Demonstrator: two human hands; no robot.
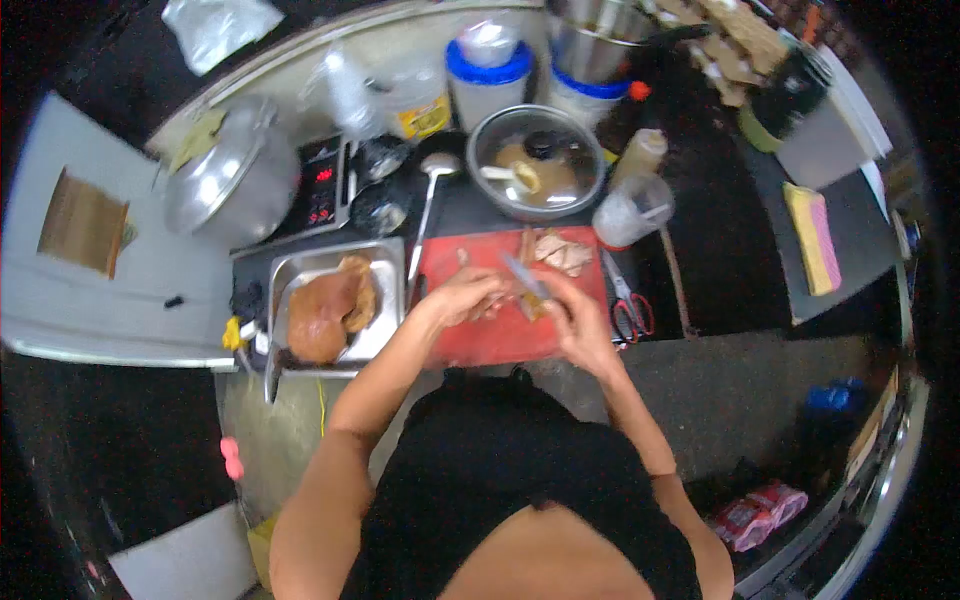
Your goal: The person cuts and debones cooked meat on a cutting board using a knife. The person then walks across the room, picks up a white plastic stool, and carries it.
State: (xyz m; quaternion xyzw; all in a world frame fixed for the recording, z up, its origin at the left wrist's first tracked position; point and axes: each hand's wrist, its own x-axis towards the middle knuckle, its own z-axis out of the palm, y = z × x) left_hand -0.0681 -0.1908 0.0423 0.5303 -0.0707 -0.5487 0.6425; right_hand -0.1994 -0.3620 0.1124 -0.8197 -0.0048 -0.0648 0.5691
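Over the left half of a red cutting board (480,345) is my left hand (474,298), its fingers bent and blurred; whether it holds something is unclear. My right hand (575,312) is closed on a knife (525,275), whose blade points up and left over the board. Light, sliced pieces of meat (565,253) lie at the board's upper right. Beneath the knife, by my right fingers, is a small brownish piece (533,305). Left of the board, a metal tray (390,262) holds large brown pieces of meat (322,315).
Scissors (627,300) lie right of the board, a ladle (430,195) at its upper left. Behind stand a steel bowl (480,195), a squeeze bottle (643,152), a clear cup (632,212), lidded tubs (488,85), a large pot (235,175) and a cooker (322,185).
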